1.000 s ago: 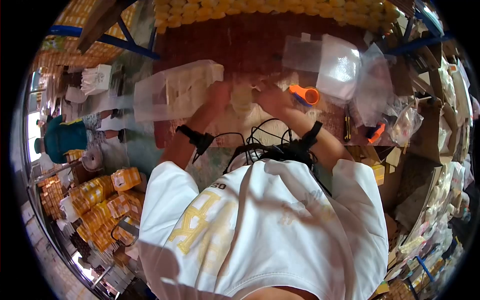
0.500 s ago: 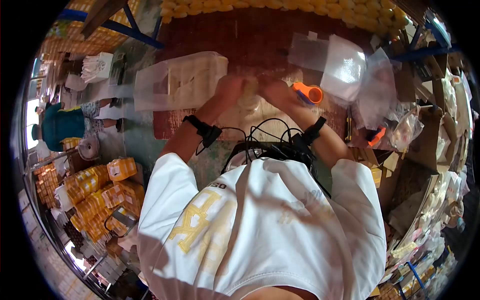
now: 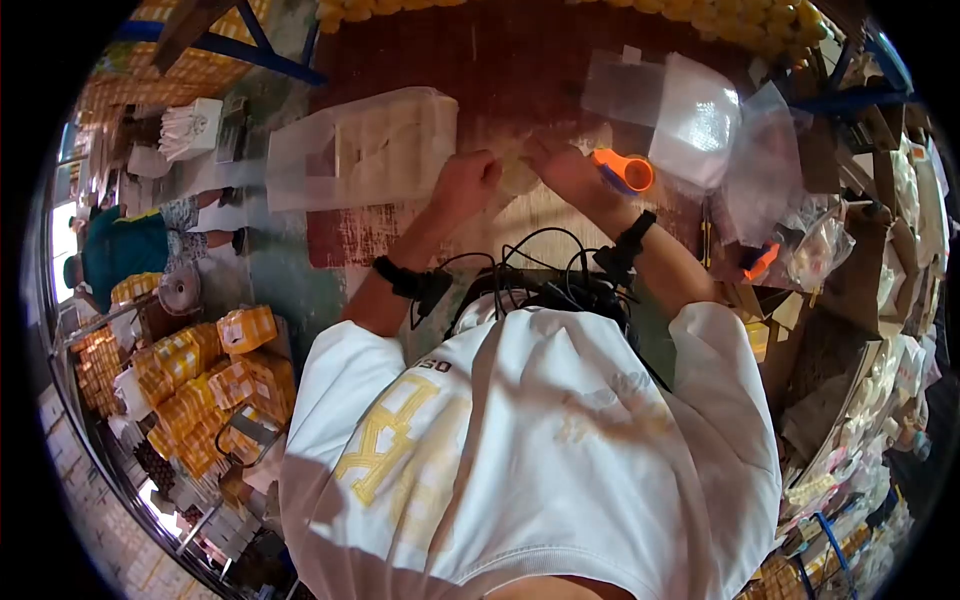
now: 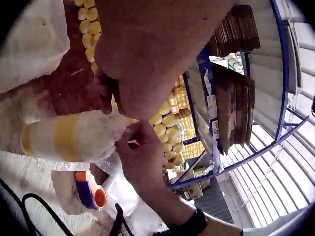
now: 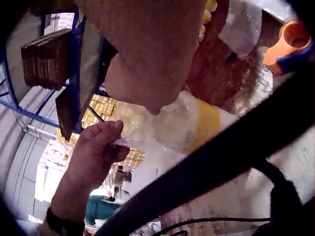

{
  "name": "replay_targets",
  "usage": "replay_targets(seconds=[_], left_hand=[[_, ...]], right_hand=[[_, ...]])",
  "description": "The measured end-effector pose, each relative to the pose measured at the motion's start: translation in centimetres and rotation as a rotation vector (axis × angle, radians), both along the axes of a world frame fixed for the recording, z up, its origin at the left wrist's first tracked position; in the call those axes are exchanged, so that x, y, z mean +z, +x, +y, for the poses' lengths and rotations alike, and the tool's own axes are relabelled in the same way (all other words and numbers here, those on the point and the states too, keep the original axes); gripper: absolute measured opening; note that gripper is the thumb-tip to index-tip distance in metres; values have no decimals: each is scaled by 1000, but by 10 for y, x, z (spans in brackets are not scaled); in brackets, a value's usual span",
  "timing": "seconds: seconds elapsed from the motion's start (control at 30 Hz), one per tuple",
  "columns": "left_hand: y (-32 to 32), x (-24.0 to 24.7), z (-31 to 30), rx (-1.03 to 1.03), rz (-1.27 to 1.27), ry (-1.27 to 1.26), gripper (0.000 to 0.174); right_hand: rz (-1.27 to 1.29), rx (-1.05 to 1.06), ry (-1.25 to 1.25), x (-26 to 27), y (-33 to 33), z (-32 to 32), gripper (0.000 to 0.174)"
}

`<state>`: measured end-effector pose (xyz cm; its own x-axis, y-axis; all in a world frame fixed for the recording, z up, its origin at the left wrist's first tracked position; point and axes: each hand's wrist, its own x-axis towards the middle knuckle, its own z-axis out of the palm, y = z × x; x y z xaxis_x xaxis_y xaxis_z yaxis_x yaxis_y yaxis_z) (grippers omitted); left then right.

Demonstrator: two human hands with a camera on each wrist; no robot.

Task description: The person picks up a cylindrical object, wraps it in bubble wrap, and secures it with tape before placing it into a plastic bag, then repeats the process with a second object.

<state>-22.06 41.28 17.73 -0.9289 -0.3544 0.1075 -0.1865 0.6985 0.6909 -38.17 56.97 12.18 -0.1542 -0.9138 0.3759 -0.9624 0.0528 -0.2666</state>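
A clear plastic bag [image 4: 93,136] with white and yellow contents lies between the hands; in the right wrist view its yellow band [image 5: 206,125] shows. My left hand [image 3: 467,187] pinches the bag's end with thumb and curled fingers, seen in the right wrist view [image 5: 96,150]. My right hand [image 3: 572,178] is at the same end, its fingers pinching the plastic in the left wrist view [image 4: 140,155]. The bag is blurred and partly hidden in the head view. Fingertips are partly covered in each wrist view.
A large translucent bag with pale contents [image 3: 385,150] lies left on the red table. Right of the hands are an orange tape dispenser [image 3: 630,172] and stacked clear bags [image 3: 695,120]. Yellow items [image 3: 720,20] line the far edge. A person [image 3: 125,255] stands at left.
The hands, close together before, are now further apart, with the left hand a little lower and the right hand to the right. The head view has shifted slightly.
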Motion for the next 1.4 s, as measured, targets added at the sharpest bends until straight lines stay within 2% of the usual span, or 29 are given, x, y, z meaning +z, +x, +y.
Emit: replay_targets(seconds=[0.1, 0.2, 0.3, 0.4, 0.5, 0.63, 0.7, 0.8, 0.9, 1.03, 1.1, 1.13, 1.23, 1.33, 1.4], left_hand=[[1, 9, 2, 18, -48, 60, 24], [1, 1, -2, 15, -67, 22, 28], [2, -15, -1, 55, -31, 32, 30], [0, -19, 8, 142, -55, 89, 30], [2, -29, 9, 191, -59, 117, 30], [-1, -42, 9, 218, -71, 171, 32], [-1, -38, 7, 188, -77, 164, 33], [-6, -23, 7, 145, -94, 107, 34], [-16, -13, 11, 87, -152, 151, 29], [-28, -5, 11, 18, -245, 243, 27], [-32, -6, 10, -71, -355, 115, 27], [-34, -6, 9, -115, -410, 50, 28], [-36, -6, 12, -152, -389, 15, 29], [-26, -6, 8, 138, -206, 428, 33], [-16, -67, 0, 125, 49, 170, 42]], right_hand=[[94, 22, 33, -2, -4, -2, 53], [129, -25, -14, -10, -6, -18, 56], [-34, -148, 61, -38, 2, -31, 52], [-276, -322, 342, -1, 27, -30, 42], [-560, -263, 238, 26, 36, -22, 34], [-695, -129, 110, 7, 36, -12, 28], [-710, -50, -9, 5, 38, -8, 28], [-702, 74, 8, 7, 38, -7, 29], [-807, 47, 111, 7, 38, -13, 31], [-825, -76, 88, 0, 34, -13, 27], [-884, -184, 40, 1, 38, -11, 25], [-866, -171, 47, -2, 38, -11, 24], [-841, -155, 51, -16, 33, -12, 19], [-903, -161, 38, -27, 25, -11, 15], [-991, -145, 48, -27, 24, -10, 17]])
